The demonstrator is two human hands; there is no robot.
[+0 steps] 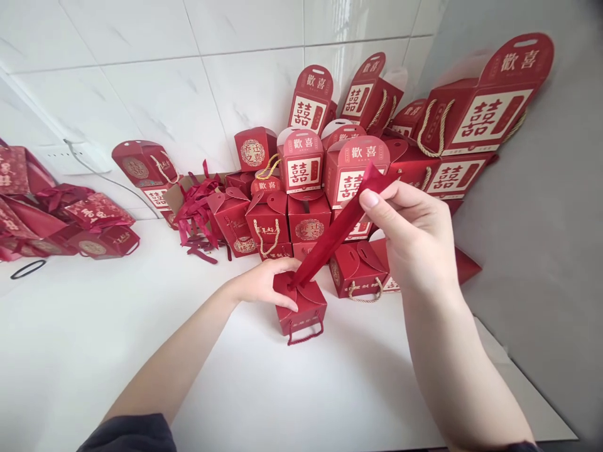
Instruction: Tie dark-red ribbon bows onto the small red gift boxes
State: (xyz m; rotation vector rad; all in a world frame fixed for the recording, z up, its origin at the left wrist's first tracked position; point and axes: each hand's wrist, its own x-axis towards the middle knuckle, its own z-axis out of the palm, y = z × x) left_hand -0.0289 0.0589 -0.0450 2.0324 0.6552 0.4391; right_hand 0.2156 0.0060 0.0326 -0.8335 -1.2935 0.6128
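Note:
A small red gift box (304,311) with a dark red cord handle stands on the white table. My left hand (268,282) grips its top, thumb on the near side and fingers on the far side. From the holes in the box's closed top flaps rises a red ribbon (325,248), stretched up and to the right. Its upper end is pinched between the thumb and fingers of my right hand (414,226), which is raised above the table. The ribbon looks taut and flat.
Many red gift boxes (308,220) are stacked behind, against the tiled wall (249,88) and the grey side wall (541,251). A cardboard box of loose red ribbons (200,201) stands left of them. More boxes (101,242) and a black loop (28,270) lie far left.

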